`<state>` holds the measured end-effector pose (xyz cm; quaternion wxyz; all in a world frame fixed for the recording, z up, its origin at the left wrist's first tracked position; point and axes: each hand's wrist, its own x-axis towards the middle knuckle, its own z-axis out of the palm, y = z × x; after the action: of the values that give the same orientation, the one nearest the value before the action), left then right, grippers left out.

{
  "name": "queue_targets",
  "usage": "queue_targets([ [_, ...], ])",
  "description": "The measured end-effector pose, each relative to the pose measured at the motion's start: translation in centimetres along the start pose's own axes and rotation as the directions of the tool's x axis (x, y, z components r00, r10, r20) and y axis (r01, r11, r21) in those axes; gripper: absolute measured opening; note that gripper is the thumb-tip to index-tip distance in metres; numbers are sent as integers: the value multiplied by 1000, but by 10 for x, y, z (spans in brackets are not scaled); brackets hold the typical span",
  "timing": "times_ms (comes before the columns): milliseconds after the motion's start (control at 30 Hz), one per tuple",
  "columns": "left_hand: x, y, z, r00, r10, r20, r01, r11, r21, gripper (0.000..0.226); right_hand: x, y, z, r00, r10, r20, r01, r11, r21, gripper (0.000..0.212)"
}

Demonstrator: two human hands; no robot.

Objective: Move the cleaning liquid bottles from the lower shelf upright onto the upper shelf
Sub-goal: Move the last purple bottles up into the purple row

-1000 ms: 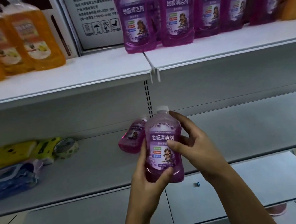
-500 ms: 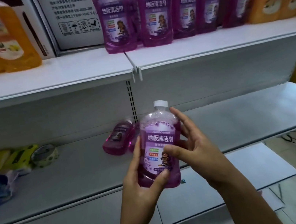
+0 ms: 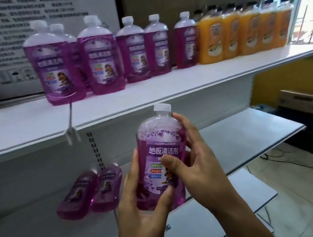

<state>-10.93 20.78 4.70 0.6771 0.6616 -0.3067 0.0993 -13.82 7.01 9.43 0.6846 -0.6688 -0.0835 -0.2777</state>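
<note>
A purple cleaning liquid bottle (image 3: 159, 148) with a white cap is upright in the air in front of the lower shelf (image 3: 241, 136), just below the front edge of the upper shelf (image 3: 148, 95). My left hand (image 3: 142, 207) grips its base from below and the left. My right hand (image 3: 194, 161) holds its right side, thumb across the label. Two more purple bottles (image 3: 90, 191) lie on their sides on the lower shelf to the left. Several purple bottles (image 3: 99, 55) stand upright in a row on the upper shelf.
Several orange bottles (image 3: 240, 32) stand right of the purple row on the upper shelf. A white printed carton (image 3: 7, 39) stands behind the purple bottles at left. A bottom shelf (image 3: 208, 224) juts out below. Cardboard boxes (image 3: 307, 102) and cables sit on the floor at right.
Both hands have raised the bottle toward the upper shelf's edge. My view has swung right and up, bringing the orange bottles and the window into sight.
</note>
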Motion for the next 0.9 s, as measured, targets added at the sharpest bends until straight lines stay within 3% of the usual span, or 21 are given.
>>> queue_targets([
  [167, 21, 25, 37, 996, 86, 37, -89, 994, 69, 93, 16, -30, -40, 995, -103, 13, 103, 995, -4, 71],
  [267, 42, 41, 55, 989, 133, 62, -137, 988, 64, 106, 34, -51, -62, 982, -165, 93, 171, 983, -66, 74],
  [433, 86, 74, 79, 976, 209, 60, -213, 975, 69, 105, 73, -81, -98, 930, -267, 253, 295, 952, -79, 86],
  [567, 128, 91, 101, 962, 263, 67, -269, 957, 112, 95, 112, -91, -117, 865, -386, 321, 474, 837, -272, 102],
  [667, 152, 93, 114, 958, 281, 62, -288, 945, 155, 92, 141, -96, -131, 833, -436, 341, 552, 706, -445, 102],
  [900, 186, 74, 120, 978, 210, 3, -194, 901, 388, 82, 192, -83, -141, 791, -388, 473, 600, 642, -477, 95],
])
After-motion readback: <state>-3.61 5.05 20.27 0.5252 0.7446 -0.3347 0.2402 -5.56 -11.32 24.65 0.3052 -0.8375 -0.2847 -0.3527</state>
